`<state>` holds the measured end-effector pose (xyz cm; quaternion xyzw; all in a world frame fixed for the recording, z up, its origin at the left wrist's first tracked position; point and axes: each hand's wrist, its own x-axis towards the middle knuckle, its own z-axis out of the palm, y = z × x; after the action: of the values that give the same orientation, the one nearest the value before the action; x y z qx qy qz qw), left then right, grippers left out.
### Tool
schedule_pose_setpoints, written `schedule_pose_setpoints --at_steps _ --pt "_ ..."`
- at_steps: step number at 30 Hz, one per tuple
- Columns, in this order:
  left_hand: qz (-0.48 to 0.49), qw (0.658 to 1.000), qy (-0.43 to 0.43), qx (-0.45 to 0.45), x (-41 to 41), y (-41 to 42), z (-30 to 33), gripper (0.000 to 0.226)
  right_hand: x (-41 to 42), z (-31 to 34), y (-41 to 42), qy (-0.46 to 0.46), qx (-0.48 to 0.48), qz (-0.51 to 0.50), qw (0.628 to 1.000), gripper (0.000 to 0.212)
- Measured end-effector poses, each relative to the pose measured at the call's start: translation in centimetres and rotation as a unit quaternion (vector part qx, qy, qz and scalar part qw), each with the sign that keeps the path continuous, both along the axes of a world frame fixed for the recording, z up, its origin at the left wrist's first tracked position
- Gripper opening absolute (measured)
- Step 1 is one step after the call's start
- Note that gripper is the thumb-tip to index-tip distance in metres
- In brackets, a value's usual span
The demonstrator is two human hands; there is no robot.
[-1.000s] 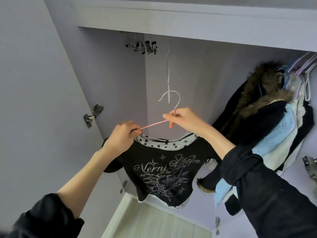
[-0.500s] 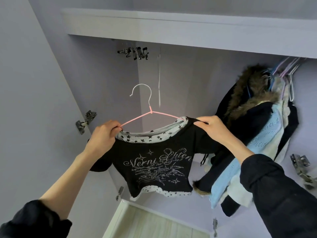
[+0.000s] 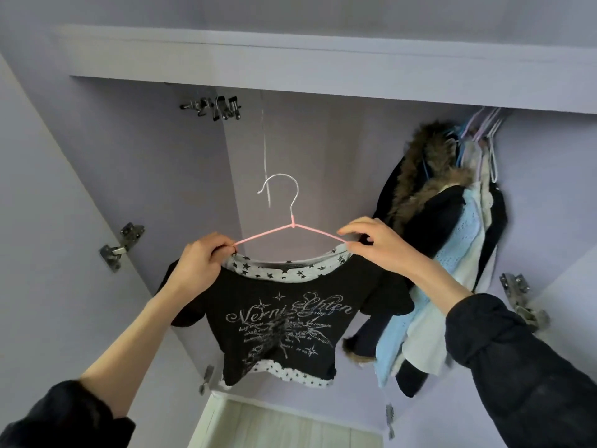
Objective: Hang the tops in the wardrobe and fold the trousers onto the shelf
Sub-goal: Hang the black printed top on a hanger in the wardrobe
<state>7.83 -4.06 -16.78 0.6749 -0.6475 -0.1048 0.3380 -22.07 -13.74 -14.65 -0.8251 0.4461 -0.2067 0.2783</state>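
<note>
Here the black top sits on the pink hanger, held up inside the wardrobe. The left hand grips one shoulder and the right hand pinches the other. Next, probably, the hook must go over the rail, which is hidden.

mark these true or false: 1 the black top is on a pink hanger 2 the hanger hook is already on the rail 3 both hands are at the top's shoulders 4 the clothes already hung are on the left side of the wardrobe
1. True: the black top sits on the pink hanger.
2. False: its hook hangs free in the air, on no rail.
3. True: the left hand and the right hand each hold a shoulder.
4. False: the hung clothes are on the right side.
</note>
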Motion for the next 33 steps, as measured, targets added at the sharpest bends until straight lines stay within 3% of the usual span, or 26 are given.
schedule_pose_setpoints --at_steps 2,5,8,12,16,19,22,26,29,33 --pt "-0.033 0.999 0.014 0.006 -1.4 -0.5 -0.4 0.021 0.2 0.4 0.6 -0.012 0.017 0.010 1.000 0.016" --pt "-0.064 0.997 0.043 0.013 -3.6 -1.5 -0.6 0.020 -0.3 1.1 1.3 -0.051 0.131 0.014 0.990 0.017" --pt "-0.077 0.996 0.023 0.036 -5.7 -2.9 -0.7 0.015 -2.6 1.5 1.3 -0.102 0.228 -0.034 0.968 0.017" --pt "-0.095 0.995 -0.007 0.038 -8.3 -4.0 -0.8 0.031 -5.0 0.9 1.0 -0.128 0.296 -0.117 0.939 0.015" --pt "-0.145 0.982 -0.092 -0.078 -10.0 -4.5 0.5 0.037 -6.9 0.3 0.7 -0.181 0.363 -0.190 0.894 0.017" --pt "-0.151 0.958 -0.141 -0.201 -10.9 -5.7 2.9 0.040 -7.8 0.6 0.0 -0.280 0.405 -0.194 0.849 0.025" --pt "-0.114 0.924 -0.229 -0.285 -12.1 -6.8 6.4 0.053 -7.9 1.7 -1.3 -0.390 0.421 -0.157 0.804 0.041" --pt "-0.058 0.877 -0.332 -0.343 -13.6 -8.3 9.5 0.084 -7.6 3.3 -2.8 -0.479 0.403 -0.117 0.771 0.046" --pt "-0.007 0.872 -0.358 -0.335 -14.0 -9.9 10.8 0.094 -7.6 4.4 -4.4 -0.507 0.378 -0.108 0.767 0.045" --pt "0.025 0.877 -0.366 -0.309 -13.6 -11.4 11.3 0.098 -7.9 6.0 -6.7 -0.497 0.341 -0.121 0.789 0.045"
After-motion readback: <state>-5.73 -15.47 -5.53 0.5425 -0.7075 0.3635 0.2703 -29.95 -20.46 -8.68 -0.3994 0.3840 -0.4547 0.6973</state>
